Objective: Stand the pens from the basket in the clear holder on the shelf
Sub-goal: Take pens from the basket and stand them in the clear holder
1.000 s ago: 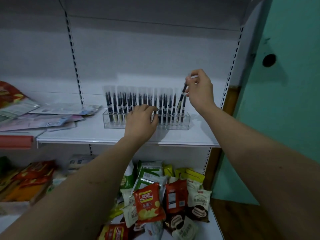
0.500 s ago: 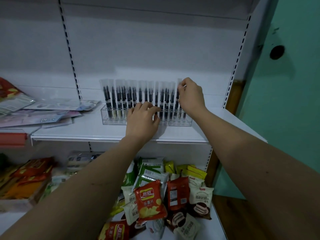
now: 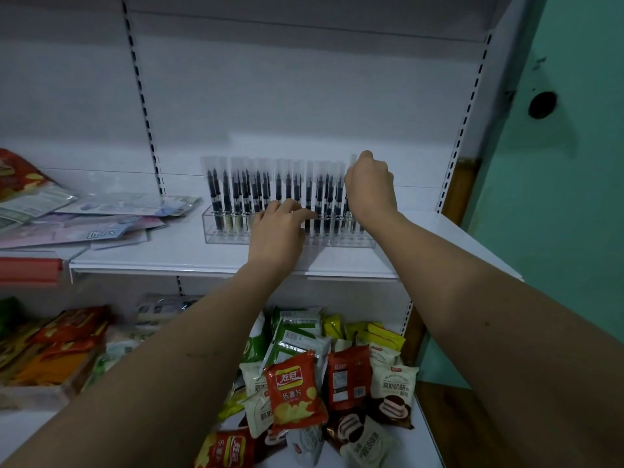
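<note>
On the white shelf (image 3: 189,251), the clear holder (image 3: 223,233) is sitting toward the far middle, filled with a row of pens (image 3: 256,194) standing upright, dark barrels under frosted caps. The right hand (image 3: 369,190) is reaching over the holder's right end, its grip curling around the top of one pen (image 3: 353,161) whose pale cap is poking up beside the knuckles; the lower part of that pen is lying hidden behind the hand, so whether it is seated in a slot cannot be told. The left hand (image 3: 278,231) is resting against the near front of the holder around its middle, fingers bent and touching the pens there, with the thumb stretching right along the row; whether that grip is holding anything cannot be told. Flat stationery packets (image 3: 101,224) are lying in a loose pile on the shelf to the left, near the holder. On the lower shelf, snack bags (image 3: 297,390) are lying heaped together. A teal wall (image 3: 567,197) is standing to the right.
</note>
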Demonstrator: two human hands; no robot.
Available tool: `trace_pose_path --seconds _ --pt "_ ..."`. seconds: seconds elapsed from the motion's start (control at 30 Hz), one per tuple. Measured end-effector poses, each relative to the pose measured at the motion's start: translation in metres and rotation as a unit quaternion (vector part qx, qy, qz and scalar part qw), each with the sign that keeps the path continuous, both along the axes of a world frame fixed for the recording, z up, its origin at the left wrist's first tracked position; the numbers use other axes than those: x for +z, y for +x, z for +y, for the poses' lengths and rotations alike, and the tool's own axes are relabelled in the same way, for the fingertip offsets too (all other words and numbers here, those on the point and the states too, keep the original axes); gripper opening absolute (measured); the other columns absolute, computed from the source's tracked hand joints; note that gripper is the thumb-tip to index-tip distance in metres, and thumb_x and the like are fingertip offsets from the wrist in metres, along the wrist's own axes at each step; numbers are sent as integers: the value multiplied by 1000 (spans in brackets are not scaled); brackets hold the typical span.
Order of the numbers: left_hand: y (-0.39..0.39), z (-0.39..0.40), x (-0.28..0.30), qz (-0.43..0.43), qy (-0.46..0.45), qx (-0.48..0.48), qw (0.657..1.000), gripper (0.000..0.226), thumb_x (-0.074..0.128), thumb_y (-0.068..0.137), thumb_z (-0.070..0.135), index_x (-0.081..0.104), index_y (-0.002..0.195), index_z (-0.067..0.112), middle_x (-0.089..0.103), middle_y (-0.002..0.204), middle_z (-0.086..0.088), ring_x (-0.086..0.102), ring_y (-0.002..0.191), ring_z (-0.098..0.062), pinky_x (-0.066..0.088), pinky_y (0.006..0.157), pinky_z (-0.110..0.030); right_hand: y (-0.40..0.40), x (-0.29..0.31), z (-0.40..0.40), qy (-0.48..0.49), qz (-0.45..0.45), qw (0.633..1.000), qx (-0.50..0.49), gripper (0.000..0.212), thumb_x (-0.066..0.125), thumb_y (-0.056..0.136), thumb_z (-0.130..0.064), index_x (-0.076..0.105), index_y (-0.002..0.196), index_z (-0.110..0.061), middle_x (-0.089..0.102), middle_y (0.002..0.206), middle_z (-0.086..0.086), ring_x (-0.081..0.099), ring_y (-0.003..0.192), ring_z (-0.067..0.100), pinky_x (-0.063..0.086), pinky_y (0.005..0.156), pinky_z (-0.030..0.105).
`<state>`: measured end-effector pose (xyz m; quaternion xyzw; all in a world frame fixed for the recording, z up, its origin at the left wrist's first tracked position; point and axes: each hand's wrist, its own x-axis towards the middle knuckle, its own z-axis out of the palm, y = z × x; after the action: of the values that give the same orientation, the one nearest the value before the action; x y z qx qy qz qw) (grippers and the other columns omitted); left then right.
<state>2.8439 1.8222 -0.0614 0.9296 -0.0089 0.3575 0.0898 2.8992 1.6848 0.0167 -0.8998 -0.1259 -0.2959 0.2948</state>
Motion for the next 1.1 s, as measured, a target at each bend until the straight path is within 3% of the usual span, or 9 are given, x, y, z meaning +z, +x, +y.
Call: trace_pose_path --seconds 0.2,0.37,0.5,0.63,0.8,0.97,1.1 --pt "5 -2 1 -19 -23 18 999 47 61 86 -2 67 118 32 62 115 4 50 110 -23 42 88 -43 -7 -5 4 -38 22 999 -13 31 39 89 17 52 114 4 56 106 19 49 87 28 37 67 33" --pt "7 0 5 -14 -12 5 1000 47 60 87 0 66 120 33 62 115 2 51 109 -24 46 86 -44 -7 -5 4 -14 26 999 -16 21 40 94 8 55 108 4 51 91 13 57 90 30 35 61 31" --pt "0 -2 12 43 -17 -11 999 41 59 92 16 58 131 28 57 129 -3 46 122 -27 43 97 -45 -23 -3 0 9 71 997 -9 25 44 101 -13 48 120 3 58 114 18 57 101 32 36 67 31" --pt "-24 -7 10 49 -44 -24 998 52 55 95 30 42 145 21 45 145 -4 36 134 -25 28 113 -43 -49 -5 -7 13 115 993 2 34 44 102 -22 44 127 1 57 123 18 58 107 34 40 72 33" --pt "-79 -15 1 9 -222 -68 972 45 47 100 30 44 144 18 43 148 -7 32 138 -24 25 114 -38 -105 -33 -17 -27 96 994 42 41 41 102 -25 41 135 -1 51 134 18 53 116 34 45 88 39" --pt "-138 -20 -39 -5 -445 -95 890 38 42 102 31 49 138 22 48 143 -1 43 131 -17 35 109 -36 -165 -93 -19 -84 84 990 82 47 42 101 -34 39 143 -12 45 143 8 45 128 27 44 101 43" --pt "-176 -24 -79 43 -514 -55 855 41 37 103 33 48 140 18 49 142 -2 44 131 -19 33 101 -28 -200 -147 -14 -121 137 977 111 50 40 101 -40 41 142 -13 46 142 9 44 128 29 41 104 45"
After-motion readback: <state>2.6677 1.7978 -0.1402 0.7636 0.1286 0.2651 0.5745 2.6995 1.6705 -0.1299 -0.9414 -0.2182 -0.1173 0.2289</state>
